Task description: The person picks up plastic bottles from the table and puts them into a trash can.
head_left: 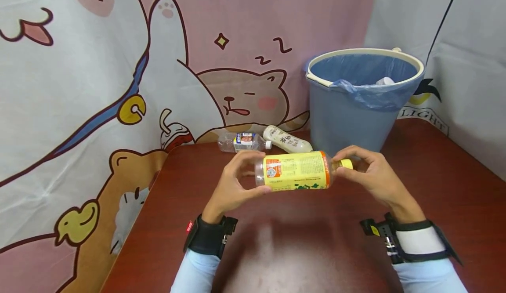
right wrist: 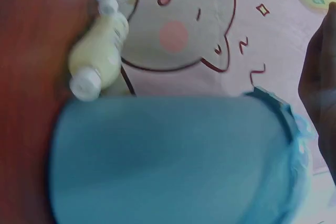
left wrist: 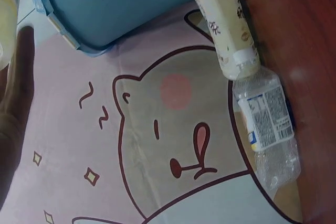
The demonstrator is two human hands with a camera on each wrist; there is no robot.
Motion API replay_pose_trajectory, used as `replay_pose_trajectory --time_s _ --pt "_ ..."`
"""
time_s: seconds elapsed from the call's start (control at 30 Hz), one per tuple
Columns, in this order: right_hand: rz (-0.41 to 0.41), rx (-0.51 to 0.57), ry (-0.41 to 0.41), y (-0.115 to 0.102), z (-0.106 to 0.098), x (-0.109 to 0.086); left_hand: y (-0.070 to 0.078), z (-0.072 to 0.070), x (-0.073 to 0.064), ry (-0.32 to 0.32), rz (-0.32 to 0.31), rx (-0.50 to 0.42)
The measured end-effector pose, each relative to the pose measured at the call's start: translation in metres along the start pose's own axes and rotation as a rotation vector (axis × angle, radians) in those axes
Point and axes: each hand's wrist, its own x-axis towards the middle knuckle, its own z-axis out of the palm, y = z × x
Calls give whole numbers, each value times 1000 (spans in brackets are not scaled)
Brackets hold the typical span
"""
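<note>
Left hand [head_left: 237, 183] grips base of yellow-labelled bottle [head_left: 296, 171], right hand [head_left: 373, 174] pinches its neck end by yellow cap [head_left: 346, 164]. Bottle held sideways above table [head_left: 178, 227], nearer than bin [head_left: 348, 121], far right. Risks: hard squeeze could buckle plastic; loose pinch, bottle drops, maybe knocking far pale bottle [head_left: 288, 140].

Head view faces forward, down; wrist views nearer, turned sideways, both share bucket [right wrist: 157, 156].
</note>
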Motion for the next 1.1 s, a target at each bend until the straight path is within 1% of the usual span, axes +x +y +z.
replay_pose_trajectory --time_s 0.07,0.13,0.17,0.27,0.33,0.37,0.4,0.47,0.5,0.57,0.67,0.7,0.77,0.83,0.9,1.1 --pt "-29 4 33 -8 -12 3 0 0 1 9 5 0" --pt "-64 22 83 -20 -27 8 0 -1 1 40 12 3" --pt "-79 45 117 -28 -36 11 0 -2 2 60 15 6" --pt "-126 159 208 -52 -63 23 2 -5 3 107 27 26" --pt "-131 203 278 -70 -80 34 2 -6 3 120 37 35" --pt "-116 176 321 -78 -88 40 2 -6 3 121 38 41" --pt "-93 123 354 -85 -96 46 2 -6 3 122 37 42" --pt "-6 -49 415 -98 -110 58 1 -5 2 119 37 41" --pt "53 -171 443 -103 -116 64 0 -5 2 118 37 40" --pt "174 -423 463 -111 -125 76 -1 -4 2 115 39 39" --pt "301 -682 430 -114 -132 94 -2 -5 1 110 43 60" --pt "331 -772 409 -114 -132 100 -3 -6 0 108 45 71" --pt "355 -902 355 -114 -130 110 -3 -7 -1 107 46 88" --pt "363 -1003 294 -113 -127 119 -3 -7 -2 108 45 96" --pt "346 -1052 249 -111 -124 125 -3 -7 -3 107 44 96" --pt "313 -1087 147 -102 -118 137 0 -7 -1 102 42 96"
